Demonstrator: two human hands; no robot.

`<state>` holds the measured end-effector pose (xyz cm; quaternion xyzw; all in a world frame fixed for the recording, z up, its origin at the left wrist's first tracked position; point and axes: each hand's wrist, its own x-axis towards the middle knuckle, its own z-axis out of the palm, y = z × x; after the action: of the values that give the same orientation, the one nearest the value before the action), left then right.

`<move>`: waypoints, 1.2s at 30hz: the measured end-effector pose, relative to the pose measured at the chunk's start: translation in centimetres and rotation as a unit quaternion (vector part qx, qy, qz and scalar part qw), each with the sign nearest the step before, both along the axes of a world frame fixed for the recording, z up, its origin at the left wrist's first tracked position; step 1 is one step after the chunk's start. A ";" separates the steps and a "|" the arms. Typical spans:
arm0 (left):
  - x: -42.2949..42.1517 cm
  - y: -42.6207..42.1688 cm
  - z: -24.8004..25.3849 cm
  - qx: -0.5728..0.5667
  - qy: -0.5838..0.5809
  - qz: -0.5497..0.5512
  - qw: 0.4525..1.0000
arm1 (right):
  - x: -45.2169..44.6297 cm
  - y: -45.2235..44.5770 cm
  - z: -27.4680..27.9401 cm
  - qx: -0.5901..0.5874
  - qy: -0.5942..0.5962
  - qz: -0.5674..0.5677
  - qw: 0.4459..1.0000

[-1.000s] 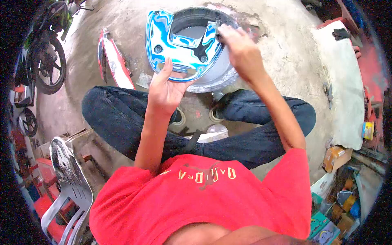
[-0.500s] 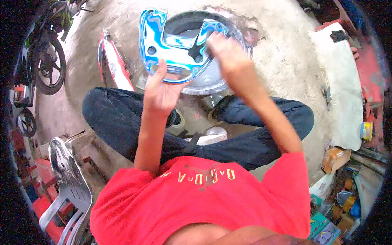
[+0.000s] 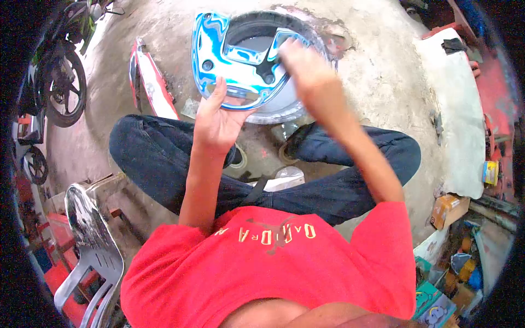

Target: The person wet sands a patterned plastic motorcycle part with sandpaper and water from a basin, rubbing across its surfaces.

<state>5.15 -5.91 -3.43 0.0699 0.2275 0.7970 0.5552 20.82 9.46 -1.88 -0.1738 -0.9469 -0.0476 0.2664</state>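
A shiny blue-and-silver U-shaped panel (image 3: 224,79), like a motorcycle body cover with screw holes, is held up in front of me. My left hand (image 3: 219,117) grips its lower edge, with the thumb on the front face. At the panel's right arm is my right hand (image 3: 306,65), fingers curled in and smeared by motion; anything inside them is hidden. Behind and below the panel stands a round dark tub (image 3: 295,112) with greyish water in it, its rim partly covered by the panel.
A red-and-white panel (image 3: 153,82) lies on the concrete floor to the left. Beyond it stands a motorcycle wheel (image 3: 65,87). A grey plastic chair (image 3: 95,240) is at lower left. At right are a cardboard box (image 3: 449,211) and a yellow can (image 3: 490,173).
The blue panel and my left hand have shifted slightly right. My right hand stays at the panel's right arm, moved a little and still blurred.
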 end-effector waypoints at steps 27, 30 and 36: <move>-0.6 -0.5 -0.7 0.004 0.025 -0.008 1.000 | -0.9 1.0 -0.5 -0.031 0.040 0.012 0.999; -0.9 -0.1 -0.6 0.007 0.019 -0.008 1.000 | -0.4 -2.1 -1.2 -0.041 0.066 0.080 0.994; -0.1 -0.2 -0.1 0.010 0.019 -0.004 1.000 | -0.6 2.1 -1.0 -0.023 0.070 0.009 0.997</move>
<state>5.02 -6.14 -3.53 0.0919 0.2301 0.7954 0.5532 20.25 11.54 -2.84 -0.1748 -0.9281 -0.0110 0.3286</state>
